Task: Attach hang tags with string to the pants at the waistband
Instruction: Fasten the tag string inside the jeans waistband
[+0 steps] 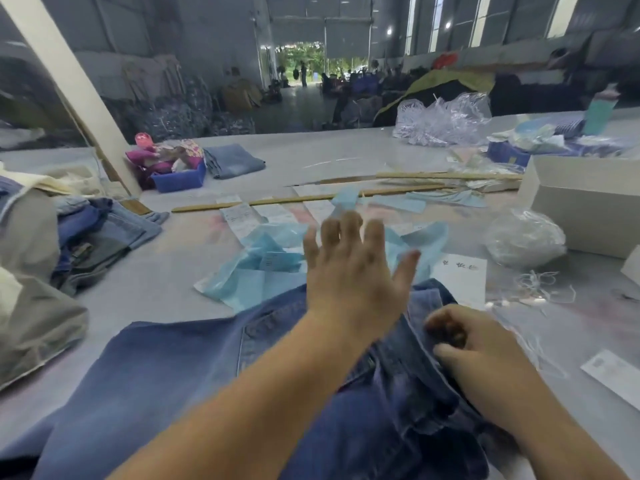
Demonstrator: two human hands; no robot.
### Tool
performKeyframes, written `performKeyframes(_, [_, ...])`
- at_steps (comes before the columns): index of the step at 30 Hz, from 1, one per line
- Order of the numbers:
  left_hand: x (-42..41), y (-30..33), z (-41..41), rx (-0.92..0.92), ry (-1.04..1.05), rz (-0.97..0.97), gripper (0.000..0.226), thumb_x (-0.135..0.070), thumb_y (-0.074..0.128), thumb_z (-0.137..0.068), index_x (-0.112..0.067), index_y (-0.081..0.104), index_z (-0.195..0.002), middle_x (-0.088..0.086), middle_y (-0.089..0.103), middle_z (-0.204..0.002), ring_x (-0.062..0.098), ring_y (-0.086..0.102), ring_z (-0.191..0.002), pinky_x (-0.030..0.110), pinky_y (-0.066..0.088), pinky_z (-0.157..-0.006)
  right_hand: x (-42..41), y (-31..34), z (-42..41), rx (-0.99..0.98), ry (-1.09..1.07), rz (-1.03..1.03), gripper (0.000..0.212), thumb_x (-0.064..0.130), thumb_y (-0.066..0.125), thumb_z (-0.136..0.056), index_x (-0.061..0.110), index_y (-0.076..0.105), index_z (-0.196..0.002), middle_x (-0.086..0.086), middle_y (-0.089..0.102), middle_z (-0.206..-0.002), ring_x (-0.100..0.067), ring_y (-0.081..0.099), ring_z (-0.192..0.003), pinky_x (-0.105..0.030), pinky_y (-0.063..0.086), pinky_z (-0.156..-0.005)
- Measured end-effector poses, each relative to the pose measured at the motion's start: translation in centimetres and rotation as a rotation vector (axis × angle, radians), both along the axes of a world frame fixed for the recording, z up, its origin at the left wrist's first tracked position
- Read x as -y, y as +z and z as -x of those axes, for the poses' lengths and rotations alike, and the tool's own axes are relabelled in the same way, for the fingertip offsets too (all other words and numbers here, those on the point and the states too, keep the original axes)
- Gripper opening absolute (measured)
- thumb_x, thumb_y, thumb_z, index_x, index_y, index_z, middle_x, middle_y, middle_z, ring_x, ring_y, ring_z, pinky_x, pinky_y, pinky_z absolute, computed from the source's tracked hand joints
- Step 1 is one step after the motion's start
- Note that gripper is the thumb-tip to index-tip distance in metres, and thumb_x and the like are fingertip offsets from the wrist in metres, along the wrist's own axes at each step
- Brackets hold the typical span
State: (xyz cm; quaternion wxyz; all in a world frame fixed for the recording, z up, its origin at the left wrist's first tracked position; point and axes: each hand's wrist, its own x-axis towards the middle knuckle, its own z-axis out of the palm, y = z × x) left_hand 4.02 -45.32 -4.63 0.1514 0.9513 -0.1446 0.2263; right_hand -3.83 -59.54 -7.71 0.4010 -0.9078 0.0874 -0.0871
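Observation:
Dark blue denim pants [180,368] lie across the near part of the table, waistband end toward the right. My left hand [349,268] reaches forward above the pants with fingers spread, holding nothing, over a heap of light blue hang tags [263,261]. My right hand [464,337] pinches the bunched waistband fabric [433,299] with curled fingers. Loose white strings [540,289] lie on the table to the right of the pants.
A stack of folded jeans [104,233] sits at the left. White paper labels [242,220] and long wooden sticks [311,199] lie beyond the tags. A white box [588,202] and clear plastic bag [526,237] stand at right; a blue bin [178,180] at back left.

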Motion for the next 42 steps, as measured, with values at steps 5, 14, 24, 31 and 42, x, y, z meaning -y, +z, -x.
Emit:
performKeyframes(5, [-1.2,-7.0,1.5,-0.435,-0.065,0.017,0.078,-0.078,0.008,-0.087,-0.04,0.001,-0.154,-0.006,-0.006,-0.164,0.016,-0.014,-0.149,0.05,-0.014,-0.118,-0.2,-0.1,0.0,0.019,0.016,-0.141,0.032,0.065,0.073,-0.069,0.044,0.062,-0.09,0.023,0.066,-0.087,0.004,0.061,-0.083,-0.032,0.05,-0.08])
performKeyframes(14, [-5.4,-4.9,0.2,-0.47,-0.287,0.162,0.083,-0.084,0.015,-0.08,-0.043,0.015,-0.152,-0.019,0.017,-0.16,0.007,0.018,-0.147,0.032,0.023,-0.116,-0.2,1.5,-1.3,-0.244,0.296,-0.059,0.069,0.032,0.083,-0.056,0.052,0.05,-0.113,0.025,0.054,-0.12,0.018,0.054,-0.098,-0.008,0.043,-0.081])
performKeyframes(24, [-10.7,-1.1,-10.1,-0.745,0.051,-0.37,0.079,-0.082,0.04,-0.082,-0.016,0.063,-0.12,0.007,0.063,-0.128,0.029,0.056,-0.114,0.041,0.044,-0.098,-8.5,11.5,-6.1,-0.067,0.191,0.675,0.072,0.059,0.061,-0.073,0.032,0.039,-0.137,0.003,0.045,-0.131,-0.023,0.042,-0.121,-0.041,0.042,-0.099])
performKeyframes(31, [-20.3,-4.8,-15.7,-0.593,0.49,-0.032,0.035,-0.025,0.046,-0.094,-0.017,0.056,-0.127,0.008,0.058,-0.13,0.028,0.056,-0.116,0.036,0.046,-0.09,-20.1,9.8,-18.8,-0.205,0.46,0.484,0.018,0.023,0.066,-0.085,0.014,0.051,-0.085,-0.005,0.054,-0.081,-0.019,0.052,-0.071,-0.024,0.034,-0.049])
performKeyframes(42, [-24.0,-14.3,-18.0,-0.486,0.606,0.302,0.081,-0.051,0.064,-0.078,-0.023,0.031,-0.147,0.001,0.039,-0.146,0.027,0.035,-0.133,0.038,0.033,-0.106,-22.9,-6.7,-26.3,-0.428,0.4,0.009,0.015,0.027,0.063,-0.08,0.017,0.059,-0.091,0.0,0.059,-0.089,-0.013,0.057,-0.076,-0.021,0.038,-0.056])
